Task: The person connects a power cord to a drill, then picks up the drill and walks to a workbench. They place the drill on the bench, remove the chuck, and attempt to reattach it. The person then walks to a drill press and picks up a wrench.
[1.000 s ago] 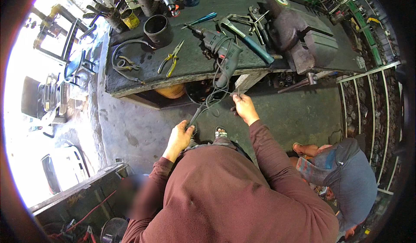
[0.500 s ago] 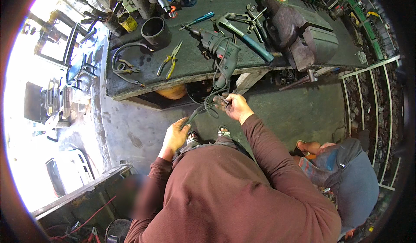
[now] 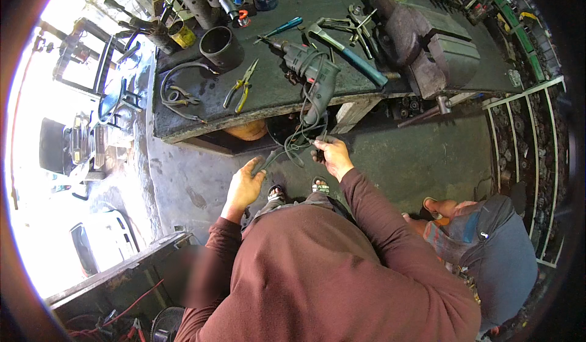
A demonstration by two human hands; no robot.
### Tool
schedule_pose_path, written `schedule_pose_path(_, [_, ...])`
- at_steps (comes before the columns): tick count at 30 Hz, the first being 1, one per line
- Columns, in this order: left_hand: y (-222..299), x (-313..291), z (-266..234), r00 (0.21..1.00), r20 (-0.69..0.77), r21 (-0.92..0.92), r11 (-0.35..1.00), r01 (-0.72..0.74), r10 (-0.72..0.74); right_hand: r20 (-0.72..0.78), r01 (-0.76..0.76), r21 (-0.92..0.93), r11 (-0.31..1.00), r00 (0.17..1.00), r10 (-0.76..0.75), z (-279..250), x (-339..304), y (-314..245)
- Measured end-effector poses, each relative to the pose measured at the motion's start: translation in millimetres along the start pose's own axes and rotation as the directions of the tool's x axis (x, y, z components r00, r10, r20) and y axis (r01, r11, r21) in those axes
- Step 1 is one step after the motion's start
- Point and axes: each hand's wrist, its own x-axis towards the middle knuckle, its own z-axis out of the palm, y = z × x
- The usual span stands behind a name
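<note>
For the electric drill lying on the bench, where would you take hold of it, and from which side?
Probably by the pistol handle of the electric drill. The handle points toward the person and overhangs the front edge of the workbench, with its cord hanging down into the right hand. Coming from the front edge, a hand can wrap the handle; the chuck end points away, among other tools.

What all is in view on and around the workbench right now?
electric drill: one, grey-green, bench front edge
drill cord: one, black, hanging into both hands
pliers: one, yellow-handled, bench left
bench vise: one, dark, bench right
hammer: one, blue-handled, beside drill
pipe section: one, black, bench back left
crouching person: one, grey top, right floor
left hand: open on cord
right hand: grip on cord
</note>
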Motion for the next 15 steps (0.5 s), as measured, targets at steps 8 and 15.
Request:
schedule_pose_path(8, [-24, 26, 27, 0.99, 0.137, -0.023, 0.999, -0.04, 0.042, 0.006, 0.013, 0.128, 0.992, 1.0, -0.014, -2, -2, -15])
schedule_pose_path(15, [44, 70, 32, 0.991, 0.006, 0.144, 0.98, -0.134, 0.135, 0.069, 0.129, -0.134, 0.982, 0.99, -0.121, -10, -16, -28])
